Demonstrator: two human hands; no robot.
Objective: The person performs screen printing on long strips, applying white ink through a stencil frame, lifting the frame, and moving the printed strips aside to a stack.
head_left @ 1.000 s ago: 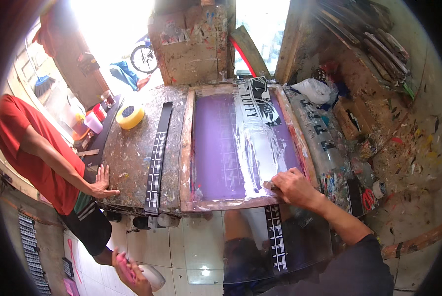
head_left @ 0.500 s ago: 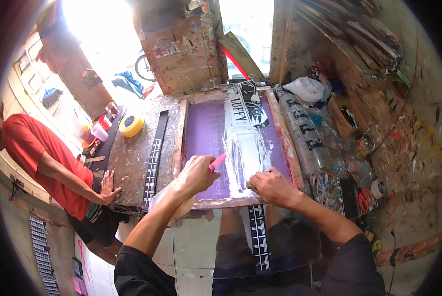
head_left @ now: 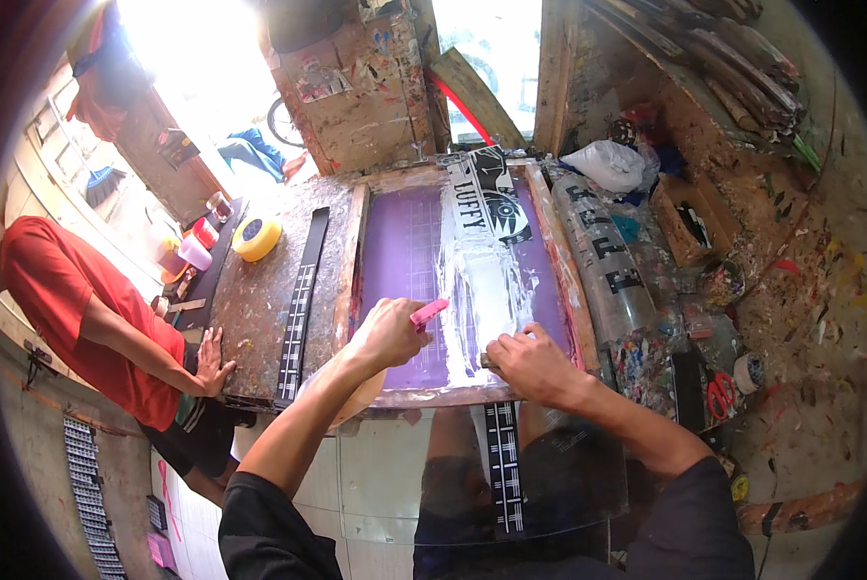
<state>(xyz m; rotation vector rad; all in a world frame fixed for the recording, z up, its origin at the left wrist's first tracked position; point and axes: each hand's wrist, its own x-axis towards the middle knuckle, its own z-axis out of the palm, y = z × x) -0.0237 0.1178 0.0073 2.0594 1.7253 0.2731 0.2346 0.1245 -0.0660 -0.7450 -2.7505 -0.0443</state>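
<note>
We keep both hands low at the near edge of the purple printing screen (head_left: 409, 280), inside its wooden frame (head_left: 348, 261). Left hand (head_left: 387, 333) is closed around a pink-handled tool (head_left: 429, 311). Right hand (head_left: 528, 363) is curled, fingers pressing a small dark object, kind unclear, into the white ink streak (head_left: 486, 290). Judgement: even pressure and a steady frame matter most. Both forearms reach in from below, elbows bent.
</note>
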